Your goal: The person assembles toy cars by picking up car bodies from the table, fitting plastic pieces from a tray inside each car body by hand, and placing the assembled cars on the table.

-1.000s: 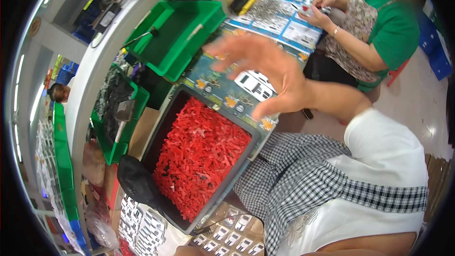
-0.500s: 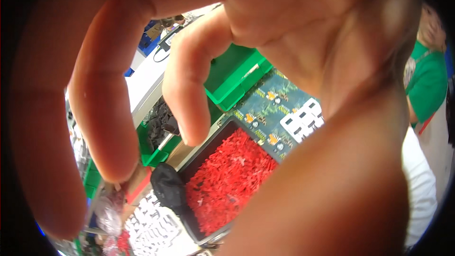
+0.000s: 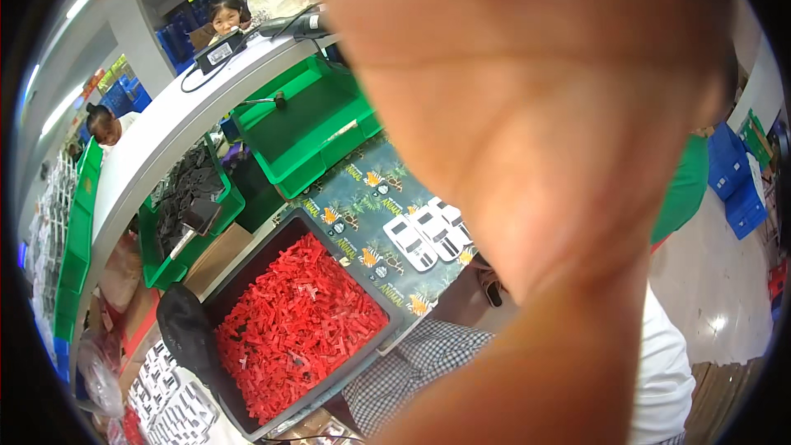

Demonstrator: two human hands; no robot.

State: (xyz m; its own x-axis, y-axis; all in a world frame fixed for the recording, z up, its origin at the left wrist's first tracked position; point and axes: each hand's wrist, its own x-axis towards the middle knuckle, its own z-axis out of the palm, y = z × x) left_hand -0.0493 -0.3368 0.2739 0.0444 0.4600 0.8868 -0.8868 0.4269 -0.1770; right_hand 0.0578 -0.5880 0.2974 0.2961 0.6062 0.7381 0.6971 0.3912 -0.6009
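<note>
My right hand [image 3: 527, 115] fills the upper right of the head view, very close and blurred, palm facing me. Its forearm rises from the lower edge. One finger stretches toward the upper left; the other fingers are out of the picture or hidden. I see nothing held in it. Beyond it lies a black tray [image 3: 350, 379] heaped with small red plastic pieces [image 3: 301, 321]. White plastic parts with dark slots [image 3: 428, 235] lie on a patterned mat [image 3: 350, 189], partly behind the hand. My left hand is not in view.
Past the tray stand a green bin [image 3: 309, 161] and a green bin of dark pieces [image 3: 189, 198]. A black cloth-like item [image 3: 185, 325] hangs over the tray's corner. More white parts [image 3: 177, 408] lie at lower left. A white ledge [image 3: 156, 148] carries a cabled device. People are nearby.
My right hand has moved up and right; its curled fingers have left the left side of the picture. The view has shifted, showing more of the tray, bins and ledge.
</note>
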